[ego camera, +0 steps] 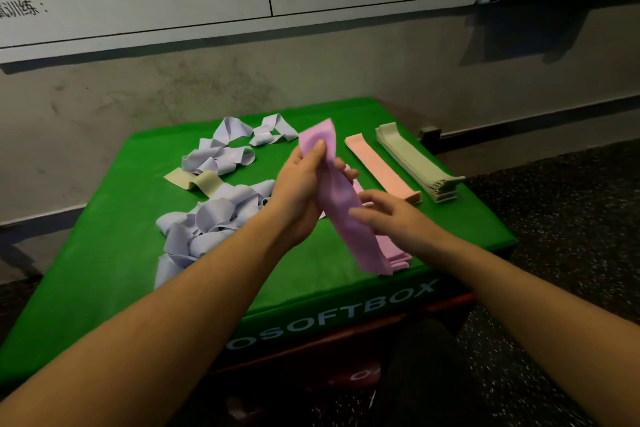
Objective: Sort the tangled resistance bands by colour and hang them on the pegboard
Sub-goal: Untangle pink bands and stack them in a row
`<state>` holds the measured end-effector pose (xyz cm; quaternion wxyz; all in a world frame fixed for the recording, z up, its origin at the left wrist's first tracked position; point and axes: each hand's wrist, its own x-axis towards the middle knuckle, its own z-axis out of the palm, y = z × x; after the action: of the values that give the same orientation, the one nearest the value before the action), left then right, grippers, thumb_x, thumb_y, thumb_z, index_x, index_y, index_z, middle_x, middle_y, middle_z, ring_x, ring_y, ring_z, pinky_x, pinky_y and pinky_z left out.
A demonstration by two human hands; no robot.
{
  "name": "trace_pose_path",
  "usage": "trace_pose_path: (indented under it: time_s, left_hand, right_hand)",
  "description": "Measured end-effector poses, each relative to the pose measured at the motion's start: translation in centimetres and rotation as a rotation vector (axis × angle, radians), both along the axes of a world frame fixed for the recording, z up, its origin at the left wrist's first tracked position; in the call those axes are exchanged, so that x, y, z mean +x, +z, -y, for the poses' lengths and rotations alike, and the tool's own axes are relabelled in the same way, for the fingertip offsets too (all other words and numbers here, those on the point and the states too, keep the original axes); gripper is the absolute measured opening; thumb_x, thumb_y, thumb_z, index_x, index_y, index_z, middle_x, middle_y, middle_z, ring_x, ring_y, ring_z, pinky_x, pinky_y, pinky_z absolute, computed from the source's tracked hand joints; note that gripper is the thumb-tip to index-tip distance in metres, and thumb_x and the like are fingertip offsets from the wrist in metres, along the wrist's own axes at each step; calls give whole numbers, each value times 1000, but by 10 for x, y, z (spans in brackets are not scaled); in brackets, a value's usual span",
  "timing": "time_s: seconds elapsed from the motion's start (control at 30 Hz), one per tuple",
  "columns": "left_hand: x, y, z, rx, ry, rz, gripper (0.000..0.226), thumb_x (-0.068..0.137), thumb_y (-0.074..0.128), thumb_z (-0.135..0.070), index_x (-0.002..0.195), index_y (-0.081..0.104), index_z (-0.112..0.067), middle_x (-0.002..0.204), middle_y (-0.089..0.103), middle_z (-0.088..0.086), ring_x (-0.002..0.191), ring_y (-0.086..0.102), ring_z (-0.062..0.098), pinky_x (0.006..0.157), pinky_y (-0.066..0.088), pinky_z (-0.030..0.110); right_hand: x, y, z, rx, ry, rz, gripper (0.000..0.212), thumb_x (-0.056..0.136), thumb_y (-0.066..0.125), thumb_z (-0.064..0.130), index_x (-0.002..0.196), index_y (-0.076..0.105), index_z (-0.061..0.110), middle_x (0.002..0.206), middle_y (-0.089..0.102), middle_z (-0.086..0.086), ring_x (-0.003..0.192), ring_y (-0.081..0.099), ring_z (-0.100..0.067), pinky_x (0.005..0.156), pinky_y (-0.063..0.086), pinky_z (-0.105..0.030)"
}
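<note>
Resistance bands being sorted by colour on the green soft box (104, 288).
Left hand (301, 184) is gripping a pink band (341, 208) upright above the box's near-right edge, while the right hand (388, 215), fingers loosely extended, is smoothing it, probably for the flat pink pile (398, 255) beneath; lilac tangle (207, 218) is waiting left.

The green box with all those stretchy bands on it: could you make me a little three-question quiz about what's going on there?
1. True or false: the left hand grips the pink band near its upper end.
2. Which sorted stack lies nearest the right edge of the green box?
A. the grey-green stack
B. the peach stack
C. the pink stack
3. Fill in: the bands still lying in loose tangles on the left are mostly ____.

Key: 1 true; 2 A; 3 lavender. The right hand touches the held band lower down.
</note>
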<state>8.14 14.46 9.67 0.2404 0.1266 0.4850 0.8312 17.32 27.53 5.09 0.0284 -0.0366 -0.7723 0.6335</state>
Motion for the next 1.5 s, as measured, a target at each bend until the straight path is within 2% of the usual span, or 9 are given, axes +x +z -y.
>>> trace_pose_path:
  time_s: [0.2,0.37,0.53,0.7,0.9,1.03,1.17,1.33,1.5]
  left_hand:
    - [-23,-3,-25,-28,97,81,29,107,40,-23,133,49,-14,87,65,6,64,67,14,65,56,30]
    - [-45,-10,-44,-67,163,148,38,105,41,-19,141,44,-6,107,65,10,75,69,16,58,56,30]
    - [-70,-27,-66,-150,202,183,44,97,42,-1,141,42,-7,94,61,10,79,64,19,57,55,31]
    - [-93,-43,-91,-194,242,170,42,95,35,9,129,44,-13,94,58,12,80,61,22,65,52,34]
    - [-130,-72,-122,-416,296,186,38,96,34,3,130,47,-6,97,59,11,85,59,20,75,53,35]
    - [-149,-95,-133,-598,244,85,16,98,41,-6,101,56,-11,99,59,12,91,59,24,88,54,41]
    - [-161,-116,-136,-811,208,-128,18,98,47,-7,114,56,-10,104,58,7,90,56,19,73,52,31]
    - [-174,-137,-134,-1069,175,-394,12,96,57,-14,108,59,-16,102,61,6,71,53,10,58,49,25]
    - [-183,-146,-127,-1218,131,-625,6,94,61,-19,100,62,-20,108,60,4,91,60,21,74,53,35]
  right_hand:
    - [5,-26,-14,116,1,30,17,98,57,8,114,60,7,106,66,-30,101,64,-45,91,54,-53]
    - [9,-44,-28,178,-102,104,24,99,47,6,111,52,26,88,60,1,66,56,0,59,42,-13]
    - [15,-70,-45,169,-239,71,34,93,64,16,117,48,34,85,61,-12,68,59,-24,63,48,-38]
    - [20,-86,-65,96,-317,-41,15,89,72,17,100,64,23,50,49,12,47,43,0,50,35,-16]
    - [10,-87,-85,109,-229,22,17,93,66,13,103,76,23,102,74,10,97,67,1,84,50,-12]
    - [3,-92,-91,128,-179,118,21,90,70,17,110,74,23,83,72,13,74,62,6,71,47,-11]
    - [-7,-96,-92,181,-171,218,26,88,72,21,113,65,24,60,54,8,40,38,0,44,29,-15]
    - [-16,-100,-94,335,-106,338,28,86,73,26,113,65,24,65,54,7,44,41,-3,46,31,-20]
    - [-17,-98,-93,463,-80,362,20,86,72,31,105,68,29,65,54,12,52,48,-5,49,35,-21]
